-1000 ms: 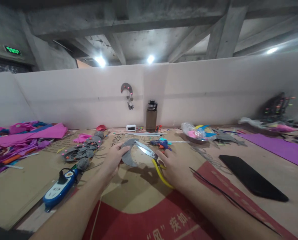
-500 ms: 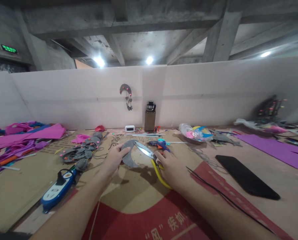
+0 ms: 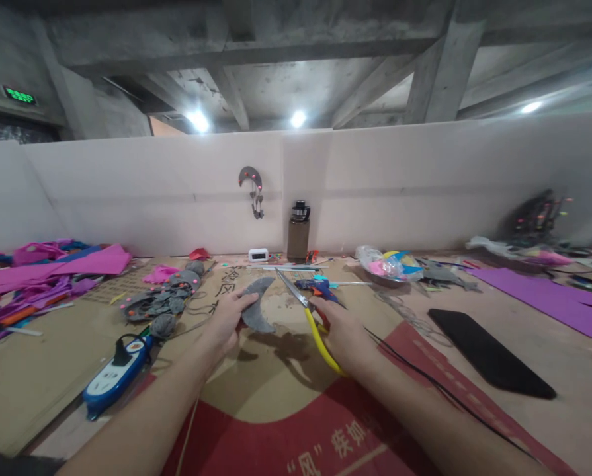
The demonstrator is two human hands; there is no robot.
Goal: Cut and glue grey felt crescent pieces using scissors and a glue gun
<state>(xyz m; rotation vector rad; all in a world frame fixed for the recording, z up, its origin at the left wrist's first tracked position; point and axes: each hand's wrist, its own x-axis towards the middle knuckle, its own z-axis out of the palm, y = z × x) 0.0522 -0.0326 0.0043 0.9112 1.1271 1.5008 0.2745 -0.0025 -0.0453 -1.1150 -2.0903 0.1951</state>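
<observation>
Between the thumb and fingers of my left hand (image 3: 230,317) is a grey felt crescent (image 3: 258,309), held by its outer curve above the cardboard. My right hand (image 3: 339,330) is closed on scissors (image 3: 320,347) with yellow handles. Their blades (image 3: 292,288) point up and to the left, just right of the crescent and apart from it. Beyond the scissors lies a blue glue gun (image 3: 320,286), partly hidden by my right hand. Shadows of the hands and scissors fall on the cardboard (image 3: 256,396).
A blue-and-white power strip (image 3: 114,378) and grey felt pieces with coloured beads (image 3: 169,297) lie left. A black phone-like slab (image 3: 491,354) and purple felt (image 3: 548,297) lie right. A bottle (image 3: 298,239) stands by the back panel, where a crescent ornament (image 3: 251,177) hangs. A black cable (image 3: 424,377) runs beside my right forearm.
The scissors have moved off the crescent to the right, and their blades now point more upward and look closed together. My left hand still holds the crescent in nearly the same place.
</observation>
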